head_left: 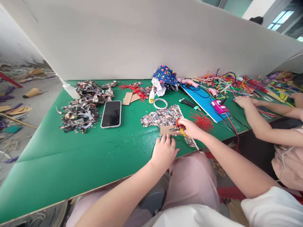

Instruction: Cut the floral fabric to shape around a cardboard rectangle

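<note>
A patterned dark floral fabric piece (163,117) lies on the green table (113,151), with a brown cardboard strip (165,130) on its lower part. My left hand (165,149) rests at the strip's lower edge, palm down, fingers spread, holding nothing. In my right hand (187,127) are small scissors (182,129) with red and yellow handles; their blades lie over the cardboard, pointing left. A narrow end of the fabric (190,142) hangs toward the table's front edge below my right wrist.
Behind the fabric stand a glue bottle (151,96) and a tape ring (160,103). A phone (111,114) and fabric scraps (79,115) lie left. Red threads (203,122), a cutter (189,103) and a blue board (201,101) lie right, near another person's arm (254,121).
</note>
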{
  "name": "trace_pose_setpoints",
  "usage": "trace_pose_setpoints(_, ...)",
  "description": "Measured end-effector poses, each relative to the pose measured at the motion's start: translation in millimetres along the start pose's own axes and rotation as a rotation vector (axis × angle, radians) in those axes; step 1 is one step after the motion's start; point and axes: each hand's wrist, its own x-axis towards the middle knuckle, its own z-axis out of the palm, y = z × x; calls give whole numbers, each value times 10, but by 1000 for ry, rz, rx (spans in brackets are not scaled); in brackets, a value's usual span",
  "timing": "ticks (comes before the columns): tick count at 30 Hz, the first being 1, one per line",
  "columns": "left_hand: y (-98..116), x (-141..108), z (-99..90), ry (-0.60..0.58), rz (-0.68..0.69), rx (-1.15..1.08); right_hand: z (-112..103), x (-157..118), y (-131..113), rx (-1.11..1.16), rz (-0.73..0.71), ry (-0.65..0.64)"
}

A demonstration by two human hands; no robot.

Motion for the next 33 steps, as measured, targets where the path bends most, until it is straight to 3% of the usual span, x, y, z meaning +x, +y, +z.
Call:
trace_pose_setpoints(6, 4, -2, -2, -4, -6, -3, -204, 110, -22, 457, 171, 1)
trace_pose_setpoints(11, -4, -3, -15, 0, -2, -13, -298, 568, -159, 745, 156, 133)
trace_pose_setpoints(15, -24, 5, -27, -4, -4, -27, -116, 989, -272, 699, 241, 133)
trace_pose_setpoints(18, -33, 15, -26, -15, -4, -33, 41, 1144, -294, 665, 302, 113)
trace_pose_setpoints(26, -24, 6, -24, -12, -4, -27, 230, 1255, -204, 692, 263, 51)
trace_pose_setpoints(33, -32, 2, -13, -17, 2, -10, 228, 1266, -193, 668, 267, 45)
